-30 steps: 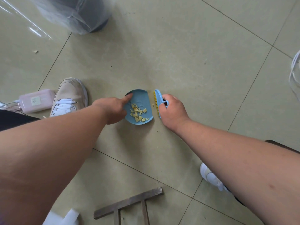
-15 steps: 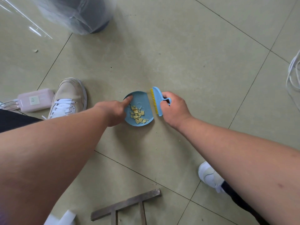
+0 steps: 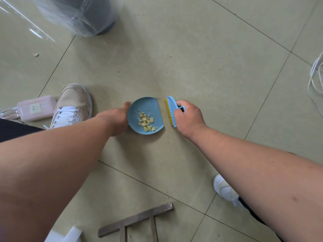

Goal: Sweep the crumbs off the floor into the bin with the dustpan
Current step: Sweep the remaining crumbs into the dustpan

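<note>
Blue dustpan [image 3: 146, 109] holding yellow crumbs [image 3: 146, 121], left hand [image 3: 116, 119] gripping its rim

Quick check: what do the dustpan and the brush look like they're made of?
Dustpan: looks like moulded blue plastic, matte, thin rim. Brush: same-looking blue plastic back and handle, with short yellow bristles, probably synthetic; too small to tell.
</note>
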`<state>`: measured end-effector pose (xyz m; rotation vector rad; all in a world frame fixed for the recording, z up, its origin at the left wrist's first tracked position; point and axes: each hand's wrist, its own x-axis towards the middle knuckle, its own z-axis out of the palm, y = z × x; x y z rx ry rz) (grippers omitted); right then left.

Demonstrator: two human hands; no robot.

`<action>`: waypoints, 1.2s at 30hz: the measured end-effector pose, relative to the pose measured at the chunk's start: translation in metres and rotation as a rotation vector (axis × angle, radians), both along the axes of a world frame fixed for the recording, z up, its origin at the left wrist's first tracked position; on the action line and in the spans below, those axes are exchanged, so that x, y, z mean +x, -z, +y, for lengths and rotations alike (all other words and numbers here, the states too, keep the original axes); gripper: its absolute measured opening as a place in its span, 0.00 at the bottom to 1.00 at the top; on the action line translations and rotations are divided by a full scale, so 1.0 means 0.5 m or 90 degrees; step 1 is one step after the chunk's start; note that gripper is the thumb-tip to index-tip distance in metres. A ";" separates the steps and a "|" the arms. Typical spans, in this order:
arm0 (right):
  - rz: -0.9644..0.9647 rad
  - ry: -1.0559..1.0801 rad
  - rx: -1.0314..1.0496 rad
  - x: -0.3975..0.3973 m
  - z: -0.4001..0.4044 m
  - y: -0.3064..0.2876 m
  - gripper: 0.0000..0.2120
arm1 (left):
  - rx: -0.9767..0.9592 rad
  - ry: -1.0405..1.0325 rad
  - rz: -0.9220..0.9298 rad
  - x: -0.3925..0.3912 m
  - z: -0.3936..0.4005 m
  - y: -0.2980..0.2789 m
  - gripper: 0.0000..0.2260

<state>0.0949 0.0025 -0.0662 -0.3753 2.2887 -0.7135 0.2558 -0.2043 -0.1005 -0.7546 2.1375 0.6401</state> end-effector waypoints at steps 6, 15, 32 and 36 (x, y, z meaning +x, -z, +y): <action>0.135 0.079 0.142 -0.092 0.058 -0.030 0.14 | 0.020 -0.039 0.025 -0.001 -0.019 0.022 0.05; -0.061 0.116 0.391 0.032 0.207 -0.042 0.17 | 0.025 0.046 0.049 -0.039 0.010 0.021 0.01; -0.188 0.257 0.013 0.033 -0.015 -0.066 0.08 | 0.035 0.067 0.011 -0.039 0.021 0.004 0.12; -0.156 0.304 -0.032 -0.049 -0.002 -0.130 0.07 | 0.060 -0.028 0.071 -0.070 0.000 -0.033 0.09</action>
